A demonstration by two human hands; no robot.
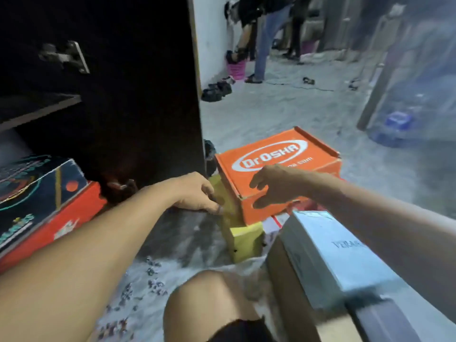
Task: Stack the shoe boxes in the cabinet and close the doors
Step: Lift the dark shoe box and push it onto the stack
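Observation:
An orange "Dr.Oska" shoe box (276, 154) lies on a yellow box (244, 240) on the floor, just right of the dark cabinet's open door (148, 95). My left hand (197, 193) is low against the yellow box's left side, fingers curled at its edge. My right hand (274, 186) is spread over the orange box's near corner, fingers above the lid and thumb by the front face. Inside the cabinet, at the left, a dark printed box (37, 188) sits on a red box (74, 218).
A pale grey-blue box (333, 255) lies on a brown box (291, 292) at the near right, beside my knee (209, 304). A cabinet shelf (39, 107) is above the stacked boxes. People (259, 33), a pink basket (237, 69) and sandals (217, 91) are farther back.

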